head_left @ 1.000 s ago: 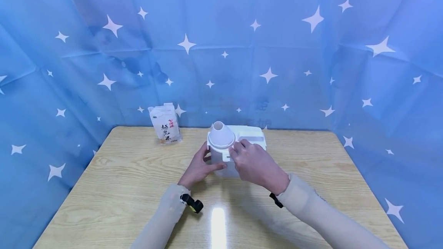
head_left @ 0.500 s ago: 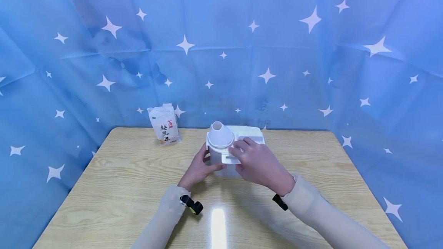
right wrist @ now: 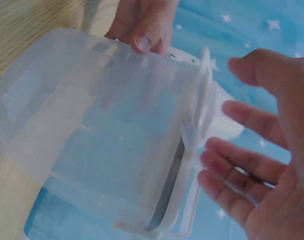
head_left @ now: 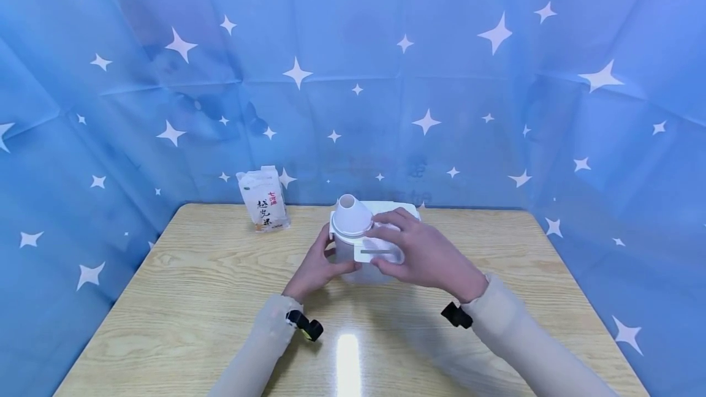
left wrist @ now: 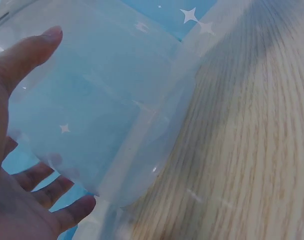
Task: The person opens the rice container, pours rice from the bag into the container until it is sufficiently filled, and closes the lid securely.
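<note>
A translucent plastic storage container (head_left: 344, 251) stands on the table in the head view. Its white lid (head_left: 409, 207) carries a cone-shaped spout (head_left: 353, 216) at the left, and a slotted white flap (head_left: 364, 252) juts out at the front. My left hand (head_left: 318, 269) grips the container's left side, thumb in front and fingers round the far side. In the left wrist view its thumb (left wrist: 34, 52) lies over the see-through wall. Over the lid's right part is my right hand (head_left: 427, 253); the right wrist view shows its fingers (right wrist: 242, 160) spread, holding nothing, close to the lid edge.
A white printed bag (head_left: 263, 198) with a clear bottom stands at the back left of the wooden table (head_left: 182, 299). Behind the table hangs a blue curtain (head_left: 353, 41) with white stars. Black wrist cameras (head_left: 305, 326) sit on both wrists.
My right hand has loosened its fingers from the lid's front and shifted slightly right, uncovering more of the slotted flap. My left hand has stayed on the container.
</note>
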Tool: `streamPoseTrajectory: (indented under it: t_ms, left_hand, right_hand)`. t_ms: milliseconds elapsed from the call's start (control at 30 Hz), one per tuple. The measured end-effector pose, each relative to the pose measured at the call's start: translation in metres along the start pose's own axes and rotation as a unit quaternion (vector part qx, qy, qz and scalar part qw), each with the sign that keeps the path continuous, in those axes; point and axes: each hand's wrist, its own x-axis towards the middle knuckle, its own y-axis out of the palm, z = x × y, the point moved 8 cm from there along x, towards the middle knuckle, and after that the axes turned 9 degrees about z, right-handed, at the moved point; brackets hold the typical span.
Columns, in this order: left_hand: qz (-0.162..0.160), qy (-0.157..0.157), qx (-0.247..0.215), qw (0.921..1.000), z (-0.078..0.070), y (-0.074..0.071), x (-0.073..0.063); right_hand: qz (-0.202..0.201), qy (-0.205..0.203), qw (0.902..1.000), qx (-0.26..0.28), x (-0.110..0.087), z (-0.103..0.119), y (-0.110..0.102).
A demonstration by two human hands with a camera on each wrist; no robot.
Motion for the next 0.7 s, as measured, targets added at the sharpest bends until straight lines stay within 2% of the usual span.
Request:
streamPoseTrajectory:
  t_ms: [133, 300, 567, 700]
  left_hand:
    - [-0.016, 0.004, -0.005, 0.9999, -0.004, -0.001, -0.002]
    - [-0.048, -0.005, -0.003, 0.9988, -0.007, -0.001, -0.008]
    - [-0.108, -0.011, 0.007, 0.994, -0.009, 0.003, -0.019]
    - [-0.125, -0.011, 0.003, 0.992, -0.009, 0.008, -0.023]
  right_hand:
    - [-0.015, 0.008, 0.9979, 0.062, -0.003, -0.013, -0.011]
    - [-0.018, 0.056, 0.9883, 0.141, -0.007, -0.04, -0.02]
    - [0.015, 0.124, 0.9604, 0.249, -0.016, -0.083, -0.006]
    - [0.029, 0.146, 0.9382, 0.312, -0.021, -0.099, 0.006]
